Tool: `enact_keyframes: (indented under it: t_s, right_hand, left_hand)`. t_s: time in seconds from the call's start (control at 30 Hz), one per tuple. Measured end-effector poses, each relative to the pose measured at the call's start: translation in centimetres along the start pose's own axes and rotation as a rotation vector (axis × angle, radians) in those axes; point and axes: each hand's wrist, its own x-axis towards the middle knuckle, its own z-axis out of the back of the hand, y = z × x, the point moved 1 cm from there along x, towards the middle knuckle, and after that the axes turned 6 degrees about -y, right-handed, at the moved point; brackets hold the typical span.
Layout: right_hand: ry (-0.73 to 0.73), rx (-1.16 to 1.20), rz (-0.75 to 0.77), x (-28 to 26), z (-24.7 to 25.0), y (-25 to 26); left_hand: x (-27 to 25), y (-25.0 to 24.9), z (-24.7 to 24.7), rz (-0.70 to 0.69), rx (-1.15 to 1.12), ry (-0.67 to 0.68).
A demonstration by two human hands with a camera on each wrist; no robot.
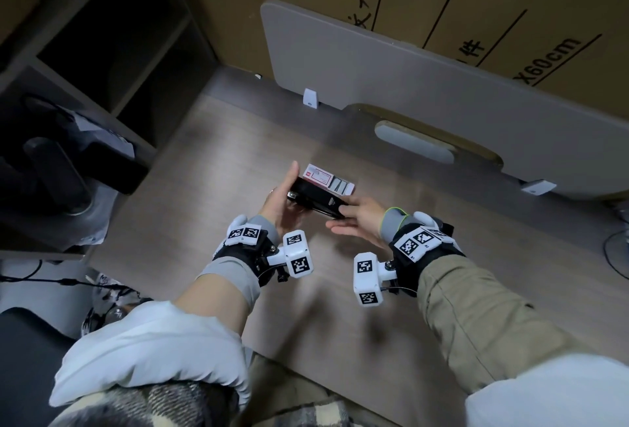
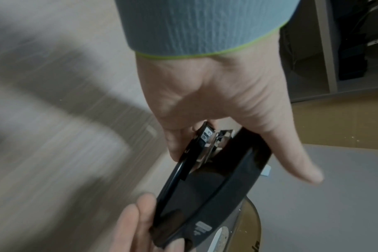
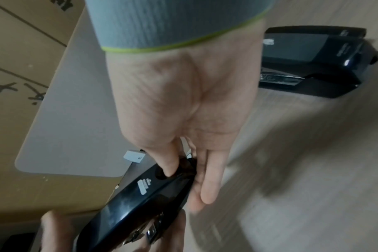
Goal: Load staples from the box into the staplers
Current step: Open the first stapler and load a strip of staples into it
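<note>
Black stapler is up off the wooden desk, held between both our hands. Left hand grips the hinge end, thumb on top; right hand pinches the front end, thumb on the cap. Staple box lies open just behind it. Second stapler sits on the desk by our right wrist.

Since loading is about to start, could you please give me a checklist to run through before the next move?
1. Is the stapler held by the left hand and right hand: ok.
2. Is the staple box open, strips showing: ok.
3. Stapler cover lifted: not ok, looks closed.
4. Strip picked up: not ok, both hands busy.
5. Magazine empty: cannot tell.
6. Is the second stapler waiting on the desk: ok.
</note>
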Motion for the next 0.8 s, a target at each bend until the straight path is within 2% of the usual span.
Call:
enact_keyframes:
  t_s: [0.3, 0.47, 0.53, 0.63, 0.7, 0.8]
  right_hand:
    - [-0.08, -0.116, 0.041, 0.5, -0.8, -0.2]
    - [-0.088, -0.101, 0.003, 0.5, -0.5, -0.6]
    - [-0.091, -0.211, 0.003, 0.4, -0.2, -0.3]
    - [-0.117, -0.441, 0.12, 0.2, 0.2, 1.0]
    - [-0.054, -0.527, 0.21, 0.1, 0.0, 1.6]
    - [-0.055, -0.601, 0.264, 0.6, -0.4, 1.6]
  left_hand:
    - [1.4, 0.8, 0.9, 0.03, -0.068, -0.031]
    - [1.6, 0.7, 0.7, 0.045, -0.053, -0.007]
    - [1.8, 0.6, 0.6, 0.027, -0.051, -0.014]
    - [2.2, 0.8, 0.4, -0.031, 0.072, -0.025]
    - [2.1, 1.2, 0.1, -0.043, 0.16, 0.041]
    - [1.7, 2.0, -0.6, 0.06, 0.187, 0.135]
